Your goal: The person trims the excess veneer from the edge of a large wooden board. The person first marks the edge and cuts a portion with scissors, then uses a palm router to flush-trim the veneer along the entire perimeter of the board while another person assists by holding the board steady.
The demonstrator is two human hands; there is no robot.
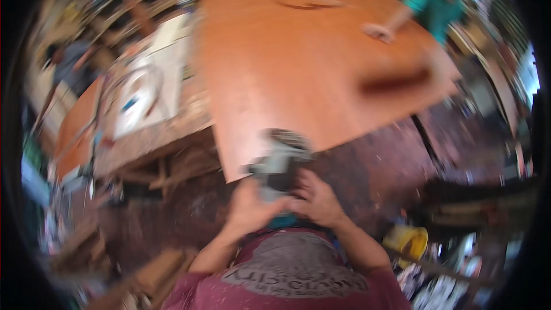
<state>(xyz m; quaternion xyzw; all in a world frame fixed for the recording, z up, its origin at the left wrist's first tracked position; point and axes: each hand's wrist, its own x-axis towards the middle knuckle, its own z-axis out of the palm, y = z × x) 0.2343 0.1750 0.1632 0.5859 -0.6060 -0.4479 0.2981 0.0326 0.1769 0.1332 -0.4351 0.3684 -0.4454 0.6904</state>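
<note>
In front of my body I hold a grey and dark power tool (280, 163), blurred by motion, so its exact kind is unclear. My left hand (251, 205) closes round its near left side, and my right hand (319, 198) grips its right side. The tool's far end overlaps the near corner of a large orange-brown board (275, 69); whether it touches the board cannot be made out. On the board's right part is a smeared dark reddish-brown shape (395, 79). A thin loop, like a coiled cord (310, 4), lies at its far end.
A person in a green shirt (439, 8) stands at the far right, one hand (379, 33) on the board. Another person (72, 69) is at far left. A wooden workbench (155, 143) with pale sheets stands left; a yellow bucket (408, 244) sits at lower right.
</note>
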